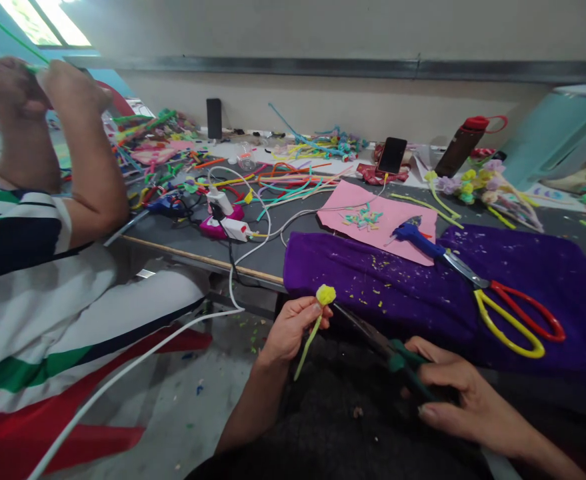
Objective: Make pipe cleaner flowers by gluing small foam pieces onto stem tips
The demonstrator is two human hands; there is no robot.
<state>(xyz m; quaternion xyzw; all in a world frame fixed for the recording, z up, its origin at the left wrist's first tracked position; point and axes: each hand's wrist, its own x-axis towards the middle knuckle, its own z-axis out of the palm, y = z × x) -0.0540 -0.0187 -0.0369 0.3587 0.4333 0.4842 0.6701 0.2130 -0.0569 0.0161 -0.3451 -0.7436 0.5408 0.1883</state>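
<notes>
Between its thumb and fingers my left hand [293, 328] pinches a yellow pipe-cleaner flower [326, 295], a fuzzy ball whose yellow-green stem hangs down below the fingers. My right hand [453, 393] is wrapped round the dark green handles of a pair of scissors [373, 331]. Their blades point up and left, with the tips close to the flower's right side. Whether the blades touch it I cannot tell. Beyond both hands a purple cloth [343, 267], sprinkled with yellow clippings, covers the table edge.
Large scissors with red and yellow handles [510, 313] and a blue tool [415, 240] lie on the cloth. Behind are a pink sheet [333, 207], a propped phone [391, 157], a bottle [465, 147] and a power strip [223, 220]. A co-worker's hands [47, 87] are raised at left.
</notes>
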